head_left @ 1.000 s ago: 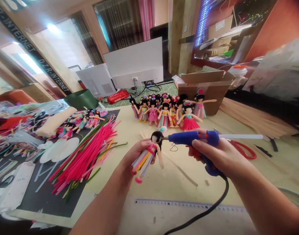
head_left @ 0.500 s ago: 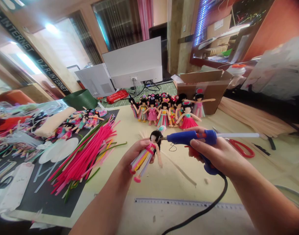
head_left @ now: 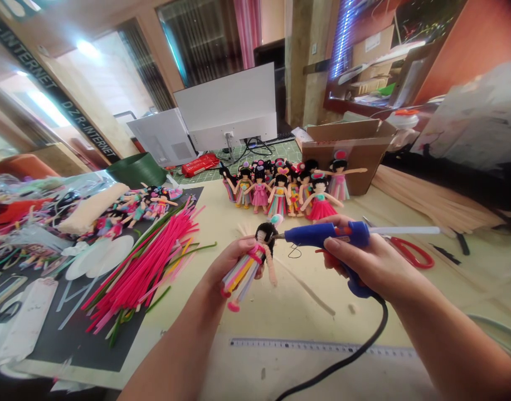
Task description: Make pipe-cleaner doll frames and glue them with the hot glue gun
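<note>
My left hand [head_left: 238, 256] is closed round a small pipe-cleaner doll [head_left: 247, 268] with black hair, a striped skirt and pink feet, tilted above the table. In my right hand [head_left: 364, 259] is a blue hot glue gun [head_left: 309, 234], gripped by its handle. A white glue stick [head_left: 405, 230] sticks out of its back end. The gun's nozzle meets the side of the doll's head by the hair; whether it touches cannot be made out. A black cord runs from the handle down to the table's front.
Behind my hands stand several finished dolls [head_left: 280, 192] before a cardboard box [head_left: 347, 145]. Pink and green pipe cleaners [head_left: 146, 267] lie left. Red-handled scissors [head_left: 412, 253] and beige pipe cleaners [head_left: 431, 192] are on the right. A ruler [head_left: 322, 347] lies in front.
Almost nothing differs. The glue stick's rear end sits slightly further left, with the gun and doll held in nearly the same place.
</note>
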`<control>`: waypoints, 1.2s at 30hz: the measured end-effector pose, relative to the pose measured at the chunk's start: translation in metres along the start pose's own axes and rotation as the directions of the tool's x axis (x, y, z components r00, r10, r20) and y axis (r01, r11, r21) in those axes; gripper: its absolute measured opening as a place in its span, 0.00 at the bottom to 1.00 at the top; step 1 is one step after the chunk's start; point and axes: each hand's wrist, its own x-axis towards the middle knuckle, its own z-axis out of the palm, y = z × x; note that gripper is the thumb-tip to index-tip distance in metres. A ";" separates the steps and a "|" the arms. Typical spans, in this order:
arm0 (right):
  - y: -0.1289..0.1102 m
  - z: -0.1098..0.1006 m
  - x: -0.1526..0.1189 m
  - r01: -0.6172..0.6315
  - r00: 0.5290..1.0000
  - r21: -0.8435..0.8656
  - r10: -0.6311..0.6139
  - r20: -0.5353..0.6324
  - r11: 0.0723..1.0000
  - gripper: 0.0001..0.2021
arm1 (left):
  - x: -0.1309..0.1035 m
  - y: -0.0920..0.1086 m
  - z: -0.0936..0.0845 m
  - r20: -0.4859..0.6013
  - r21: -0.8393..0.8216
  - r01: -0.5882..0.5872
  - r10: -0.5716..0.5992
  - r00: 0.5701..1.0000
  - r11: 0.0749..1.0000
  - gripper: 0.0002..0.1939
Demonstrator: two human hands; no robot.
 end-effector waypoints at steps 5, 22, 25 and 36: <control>0.000 0.000 0.000 0.009 1.000 -0.007 -0.009 -0.009 1.000 0.18 | 0.000 0.000 0.000 -0.010 0.007 0.000 0.000 1.000 1.000 0.11; 0.005 -0.001 0.001 0.013 0.998 -0.024 -0.014 -0.061 1.000 0.16 | -0.001 0.000 0.002 -0.011 -0.017 0.004 -0.004 1.000 1.000 0.10; 0.006 -0.001 0.001 0.009 0.997 -0.020 -0.010 -0.082 1.000 0.18 | -0.001 0.001 0.002 -0.011 -0.015 0.003 -0.003 1.000 1.000 0.10; 0.007 -0.001 0.002 0.018 0.999 -0.042 -0.020 -0.051 0.999 0.18 | 0.000 0.000 0.000 -0.015 -0.023 0.024 -0.024 1.000 0.999 0.09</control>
